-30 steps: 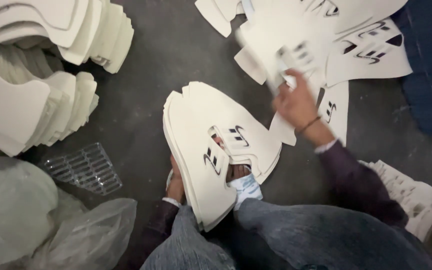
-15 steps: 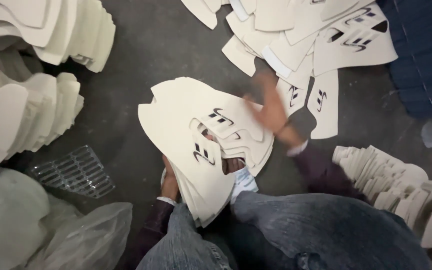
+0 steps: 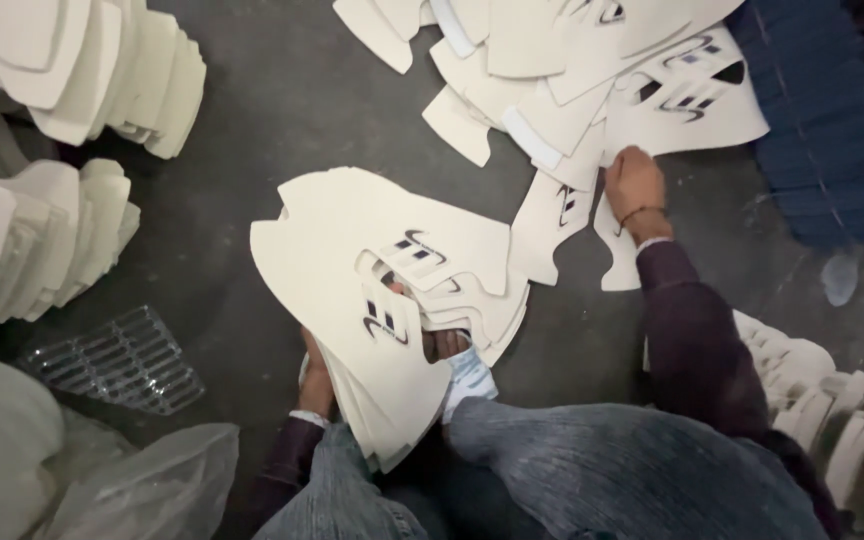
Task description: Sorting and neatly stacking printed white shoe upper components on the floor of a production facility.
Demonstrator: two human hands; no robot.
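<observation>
Looking down from the head camera, the nearest items are the person's knees in grey-blue trousers (image 3: 592,470), with a foot partly visible beneath the work. The surface is a dark grey floor (image 3: 272,110), bare between the piles. At lower left lie clear plastic bags (image 3: 82,480) and a clear ribbed plastic tray (image 3: 117,360). At lower right stands a row of cream cut pieces on edge (image 3: 832,390). Between the knees rests a stack of cream shoe pieces (image 3: 372,290), fanned out, each with dark stripe marks and a cut-out opening. The left hand (image 3: 317,375) grips the lower left edge of this stack, fingers curled closed under it and mostly hidden by the top piece. The right arm, in a dark purple sleeve (image 3: 687,330), extends forward. The right hand (image 3: 635,185), with a thin band at the wrist, is closed on the edge of a loose cream piece (image 3: 687,115) in the scattered pile (image 3: 552,70) beyond the stack; which single piece it pinches cannot be told for certain. Two narrow cream pieces (image 3: 552,215) lie just beside that hand. Farther left, tall piles of cream pieces (image 3: 62,150) lean across the floor. At far right lies a stack of dark blue material (image 3: 822,130).
</observation>
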